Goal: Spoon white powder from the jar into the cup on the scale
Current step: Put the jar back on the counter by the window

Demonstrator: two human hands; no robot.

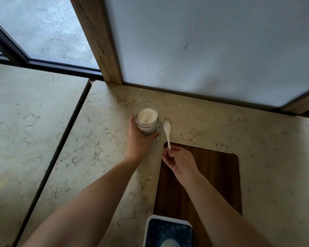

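Observation:
A clear round jar (146, 118) of white powder stands open on the marble counter, and my left hand (137, 139) wraps around its lower part. Just to its right, my right hand (178, 162) pinches the handle end of a small white spoon (167, 132), whose empty bowl points away from me, level with the jar. At the bottom edge lies a dark scale (168, 230) with a white rim, and a pale round cup (169, 244) on it is cut off by the frame.
A dark wooden board (212, 175) lies under my right forearm and the scale. The marble counter (257, 139) ends at a white wall panel with wooden trim (100, 41) behind the jar. A dark gap (61, 139) separates the counter from another slab on the left.

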